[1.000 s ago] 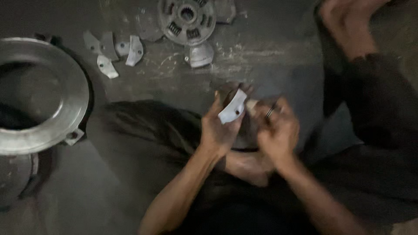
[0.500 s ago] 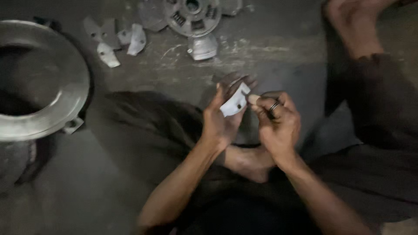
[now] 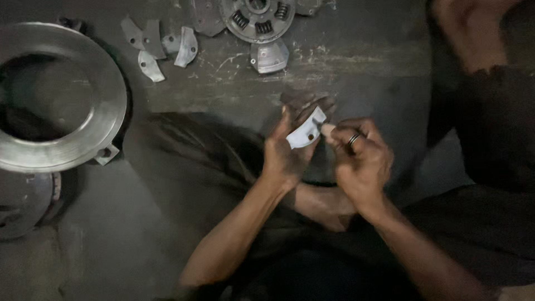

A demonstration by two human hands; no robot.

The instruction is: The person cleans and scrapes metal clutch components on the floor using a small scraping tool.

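Hands lower than a second ago: our left hand (image 3: 287, 159) still grips the pale segment plate (image 3: 305, 134), right hand (image 3: 362, 161) pinching its far edge; work continues.

The left hand (image 3: 287, 153) covers the lower part of the pale plate (image 3: 305, 132), and a dark piece (image 3: 307, 103) behind it shows only above the fingers. Whether the right hand (image 3: 361, 159) touches the plate or only nears it is unclear. The hub (image 3: 257, 19) is cut off by the top edge, the ring (image 3: 61, 95) and the disc (image 3: 22, 203) by the left edge. The scraps (image 3: 159, 44) are too dim to tell apart.
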